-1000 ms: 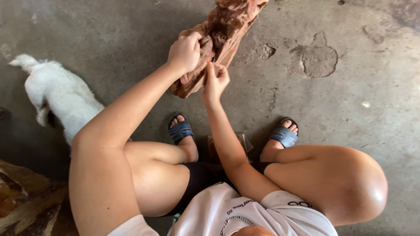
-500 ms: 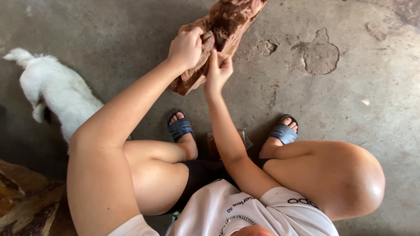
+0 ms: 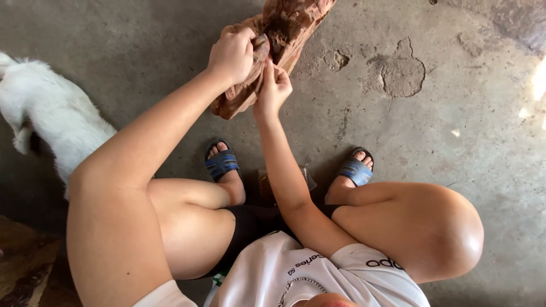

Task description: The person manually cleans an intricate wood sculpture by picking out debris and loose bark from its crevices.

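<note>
While you squat on the floor [image 3: 455, 142], your left hand [image 3: 232, 54] is clenched around the upper side of the wood [image 3: 284, 34], a reddish-brown, rough chunk that stands tilted at twelve o'clock from your knees, its lower end near the concrete at about seven o'clock of the piece; your right hand [image 3: 273, 91] pinches at its face just below the left, fingertips closed on a small bit of the surface, though what exactly they grasp is too small to tell. Judging from this, the work is mid-course: the chunk is steadied and being picked at, and most of its surface looks rough and untouched; no loose pieces show on the ground, so how much has come off cannot be told.

Bare grey concrete makes up the floor, stained and chipped, with a shallow patch [image 3: 401, 71] at two o'clock and a bright spot of sunlight at three; a white animal [image 3: 51, 119] stands at nine o'clock, well apart from the wood; dark scraps [image 3: 28, 267] lie at seven; blue sandals [image 3: 222, 165] are on your feet.
</note>
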